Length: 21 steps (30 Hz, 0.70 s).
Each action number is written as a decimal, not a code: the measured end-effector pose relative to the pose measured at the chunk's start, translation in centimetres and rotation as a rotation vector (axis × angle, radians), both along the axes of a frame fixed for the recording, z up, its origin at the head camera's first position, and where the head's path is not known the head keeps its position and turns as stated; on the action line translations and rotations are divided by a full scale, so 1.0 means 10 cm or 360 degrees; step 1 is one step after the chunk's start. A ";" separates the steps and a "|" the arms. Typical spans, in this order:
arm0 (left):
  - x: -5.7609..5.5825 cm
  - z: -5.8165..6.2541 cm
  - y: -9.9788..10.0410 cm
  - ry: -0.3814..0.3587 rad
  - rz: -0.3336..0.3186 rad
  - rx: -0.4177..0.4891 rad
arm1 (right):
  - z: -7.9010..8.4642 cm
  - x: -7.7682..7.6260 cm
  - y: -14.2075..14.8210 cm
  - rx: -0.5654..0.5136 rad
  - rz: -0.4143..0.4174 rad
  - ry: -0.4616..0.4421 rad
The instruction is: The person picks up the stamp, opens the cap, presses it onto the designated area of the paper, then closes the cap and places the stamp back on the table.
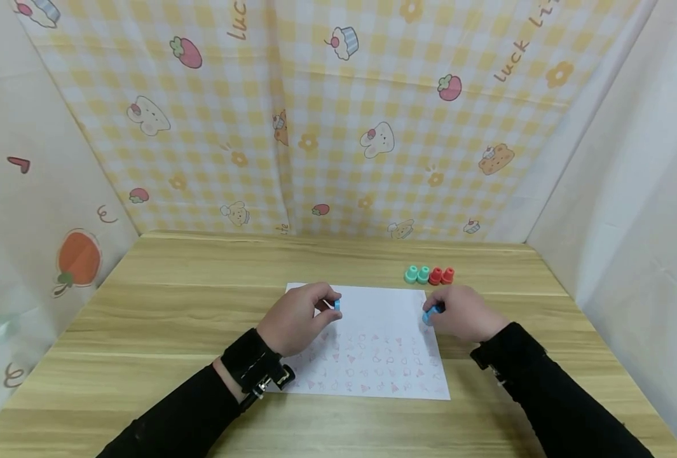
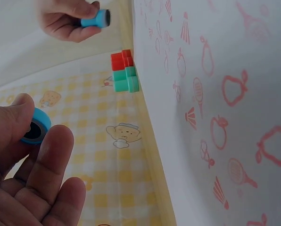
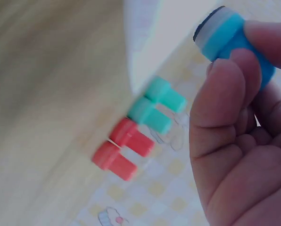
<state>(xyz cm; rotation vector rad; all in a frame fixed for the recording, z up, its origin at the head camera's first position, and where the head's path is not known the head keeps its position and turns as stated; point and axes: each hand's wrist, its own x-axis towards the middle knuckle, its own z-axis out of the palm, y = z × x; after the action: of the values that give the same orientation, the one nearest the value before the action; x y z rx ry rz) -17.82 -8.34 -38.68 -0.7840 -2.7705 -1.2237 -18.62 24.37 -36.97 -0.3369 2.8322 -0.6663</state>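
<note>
My left hand (image 1: 300,318) pinches a small blue round stamp (image 2: 42,123) between thumb and fingers, over the upper left of a white paper sheet (image 1: 372,305). Its dark round face shows in the left wrist view; the rest is hidden by the fingers. At the sheet's right edge, my right hand (image 1: 465,313) grips another blue stamp (image 3: 230,40), its dark end turned outward. Rows of pale red prints (image 2: 219,132) fill the lower part of the paper, among them shuttlecocks, rackets and fruit shapes.
Beyond the sheet's upper right corner, two green stamps (image 1: 417,275) and two red stamps (image 1: 442,276) stand in a row on the wooden table (image 1: 201,267). A yellow checked cloth (image 1: 338,127) hangs behind the table, with white cloth (image 1: 618,191) at the sides.
</note>
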 end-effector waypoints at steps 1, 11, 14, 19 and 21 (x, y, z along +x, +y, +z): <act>0.00 0.00 0.00 0.0004 -0.0001 0.0003 | 0.02 -0.01 0.01 -0.0038 -0.0017 0.0025; 0.00 0.02 0.01 -0.0041 0.0022 0.0019 | 0.09 -0.02 -0.06 -0.0287 -0.0127 0.0109; 0.00 0.02 0.03 -0.0060 0.0024 0.0031 | 0.10 0.00 -0.13 -0.0475 -0.0108 0.0105; 0.00 0.00 0.08 -0.0073 0.0006 0.0048 | 0.12 0.06 -0.31 -0.0765 -0.0053 0.0005; 0.00 0.00 0.10 -0.0083 -0.0004 0.0059 | 0.12 0.08 -0.39 -0.0812 -0.0039 -0.0031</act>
<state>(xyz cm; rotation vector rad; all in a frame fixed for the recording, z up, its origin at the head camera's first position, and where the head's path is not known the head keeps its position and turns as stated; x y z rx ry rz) -17.86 -7.36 -38.72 -0.7643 -2.7794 -1.3106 -17.79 20.52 -35.77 -0.3698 2.6126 -1.3869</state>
